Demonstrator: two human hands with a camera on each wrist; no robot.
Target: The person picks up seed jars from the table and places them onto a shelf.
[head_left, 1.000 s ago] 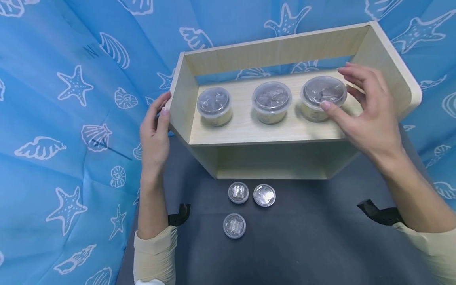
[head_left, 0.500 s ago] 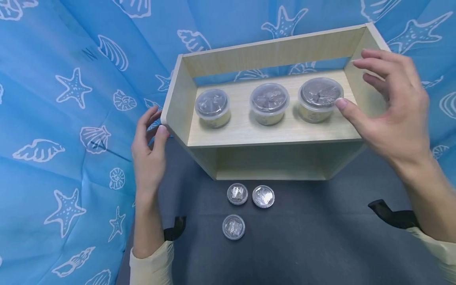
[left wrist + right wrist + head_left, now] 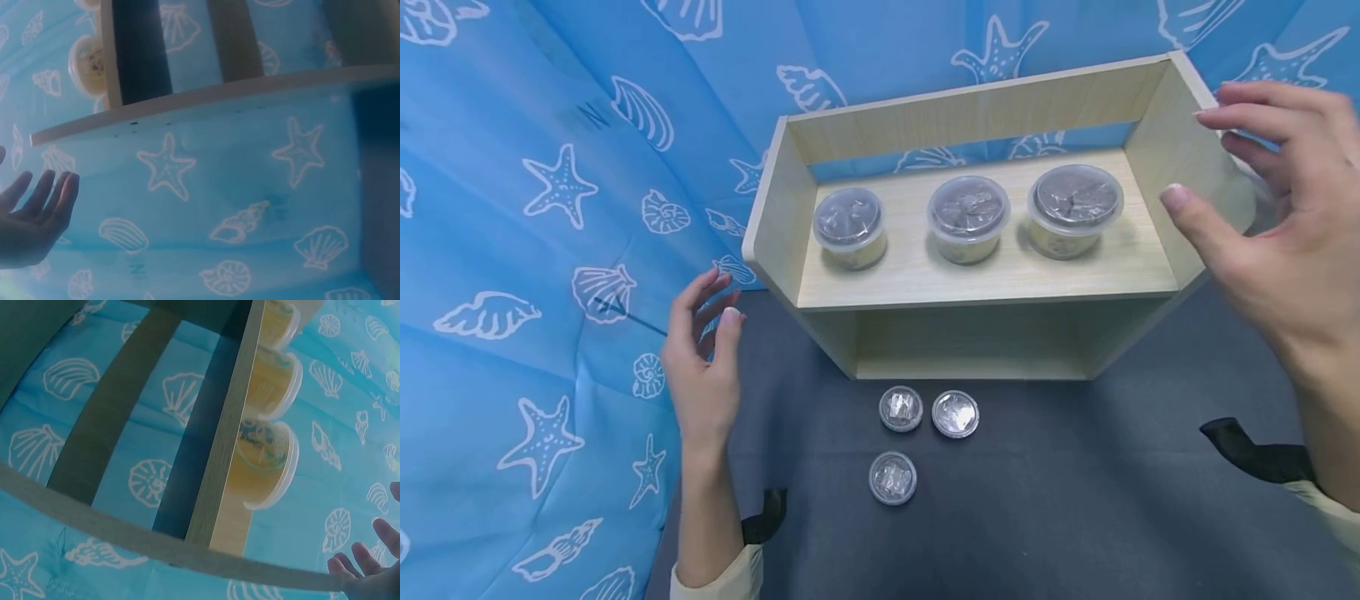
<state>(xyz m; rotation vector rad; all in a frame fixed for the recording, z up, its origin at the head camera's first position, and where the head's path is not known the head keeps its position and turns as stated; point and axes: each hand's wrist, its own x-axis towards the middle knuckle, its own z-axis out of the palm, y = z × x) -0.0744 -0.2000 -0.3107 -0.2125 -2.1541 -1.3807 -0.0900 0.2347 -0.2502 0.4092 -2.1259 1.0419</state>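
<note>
A light wooden shelf unit stands on the dark table, with three round lidded tubs in a row on its upper board: a left tub, a middle tub and a right tub. My left hand holds nothing, fingers loosely bent, to the left of the unit's side panel. Fingers spread, my right hand is also without any object and overlaps the right side panel in the head view. The right wrist view shows the tubs side-on, the nearest tub yellowish under a clear lid.
Three small round clear-lidded containers lie on the dark table before the unit: two side by side, one nearer. The unit's lower compartment faces me. A blue shell-patterned curtain hangs behind and to the left.
My right hand has let go of the right tub and moved right, out over the side panel. My left hand has come off the left panel, moving down and left. The tubs stay on the board.
</note>
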